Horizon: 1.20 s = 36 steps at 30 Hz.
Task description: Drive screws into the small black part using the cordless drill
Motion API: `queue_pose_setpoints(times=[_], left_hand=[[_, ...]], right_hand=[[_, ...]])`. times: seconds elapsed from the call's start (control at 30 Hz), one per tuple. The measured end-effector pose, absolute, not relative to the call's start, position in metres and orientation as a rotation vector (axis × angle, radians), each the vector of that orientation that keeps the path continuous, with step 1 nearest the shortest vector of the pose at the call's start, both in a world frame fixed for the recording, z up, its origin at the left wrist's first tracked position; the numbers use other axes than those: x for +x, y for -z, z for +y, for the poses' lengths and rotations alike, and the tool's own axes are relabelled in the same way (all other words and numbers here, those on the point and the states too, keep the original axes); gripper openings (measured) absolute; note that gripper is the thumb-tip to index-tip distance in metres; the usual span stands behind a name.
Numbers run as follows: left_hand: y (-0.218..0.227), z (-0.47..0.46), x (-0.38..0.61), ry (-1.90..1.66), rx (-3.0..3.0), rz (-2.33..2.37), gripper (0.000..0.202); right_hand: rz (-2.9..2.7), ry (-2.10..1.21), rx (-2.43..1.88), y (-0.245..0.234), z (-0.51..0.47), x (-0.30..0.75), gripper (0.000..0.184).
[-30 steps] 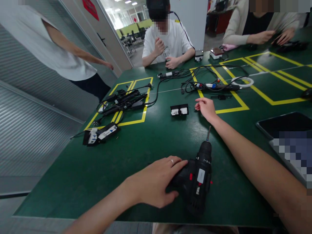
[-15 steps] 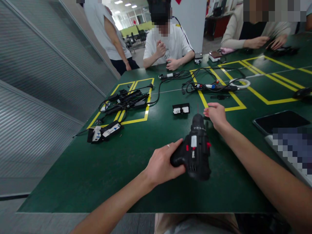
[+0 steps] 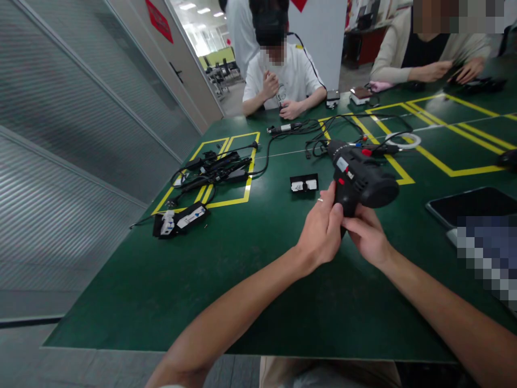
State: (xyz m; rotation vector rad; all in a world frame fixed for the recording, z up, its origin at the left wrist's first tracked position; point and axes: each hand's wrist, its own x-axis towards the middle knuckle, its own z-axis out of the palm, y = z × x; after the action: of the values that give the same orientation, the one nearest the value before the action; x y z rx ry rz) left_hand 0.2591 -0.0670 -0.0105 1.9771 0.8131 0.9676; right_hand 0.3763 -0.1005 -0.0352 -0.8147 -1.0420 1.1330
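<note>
A black cordless drill (image 3: 365,178) with small red parts is held up above the table, its chuck pointing away and to the left. My left hand (image 3: 321,231), with a ring on one finger, is closed around the drill's handle. From the other side, my right hand (image 3: 370,237) grips the lower end of that handle, and its fingertips are partly hidden. Just beyond my left hand lies a small open black case (image 3: 304,185) with white pieces in it. The drill's tip overlaps the dark cables behind it, so I cannot make out the bit.
Tangled black cables and tools (image 3: 218,170) lie at the left, with a black case holding white parts (image 3: 180,220) in front. A white ring (image 3: 406,141) and more cables lie farther back. A phone (image 3: 468,205) is at the right. People sit across the green table (image 3: 181,302).
The drill has swung up and to the right, turning its chuck leftward. My right hand has come back from beside the chuck to the handle's lower end. The view has shifted slightly.
</note>
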Motion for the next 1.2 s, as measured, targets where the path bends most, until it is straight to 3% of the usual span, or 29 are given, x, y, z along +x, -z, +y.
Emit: queue_pose_setpoints(times=[0.3,0.43,0.6,0.8,1.2], left_hand=[[0.011,-0.063,0.273,-0.849,2.259,0.671,0.040],[0.022,-0.014,0.259,-1.065,2.328,0.974,0.030],[0.066,0.067,0.239,-1.065,2.320,1.162,0.042],[0.089,0.093,0.232,-0.975,2.274,0.897,0.026],[0.087,0.100,0.230,-0.972,2.224,0.857,0.025]], right_hand=[[-0.618,-0.740,-1.131,0.037,-0.098,0.378,0.029],[-0.579,-0.783,-1.236,0.023,-0.099,0.390,0.026],[-0.826,-0.687,-1.317,-0.002,-0.107,0.406,0.018],[-1.014,-0.889,-1.423,-0.005,-0.120,0.410,0.019],[-1.178,-0.959,-1.545,-0.023,-0.137,0.399,0.007]])
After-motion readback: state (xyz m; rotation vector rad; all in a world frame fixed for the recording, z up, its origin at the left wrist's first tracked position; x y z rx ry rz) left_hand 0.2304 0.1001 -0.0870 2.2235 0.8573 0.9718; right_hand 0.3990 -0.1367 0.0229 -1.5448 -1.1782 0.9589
